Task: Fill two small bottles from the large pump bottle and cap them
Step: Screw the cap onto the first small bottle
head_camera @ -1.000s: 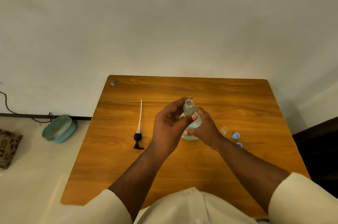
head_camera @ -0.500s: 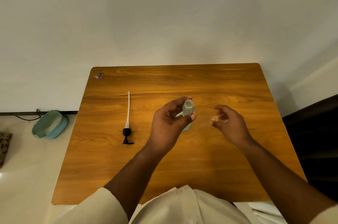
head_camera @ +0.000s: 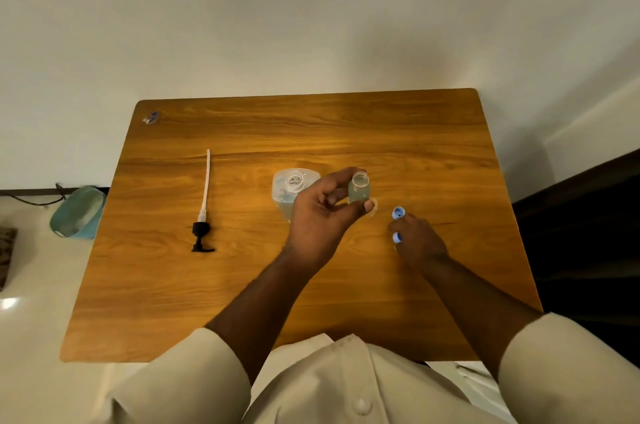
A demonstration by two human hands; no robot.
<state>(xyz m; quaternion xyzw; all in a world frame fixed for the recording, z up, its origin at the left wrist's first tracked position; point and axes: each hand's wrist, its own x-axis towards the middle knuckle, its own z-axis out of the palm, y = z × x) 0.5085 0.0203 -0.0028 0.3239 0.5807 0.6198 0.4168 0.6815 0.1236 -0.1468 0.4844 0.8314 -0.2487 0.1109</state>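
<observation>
Single head-worn view, looking steeply down and forward; surface (head_camera: 242, 285) close below, wall (head_camera: 311, 8) at 12 o'clock.

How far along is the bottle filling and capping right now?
Done: the black pump with its white tube lies out on the wooden table, and the large clear bottle stands open. In hand: the left hand holds a small clear bottle with liquid, uncapped. Left: the right hand is at the blue caps; no cap is on yet.
</observation>
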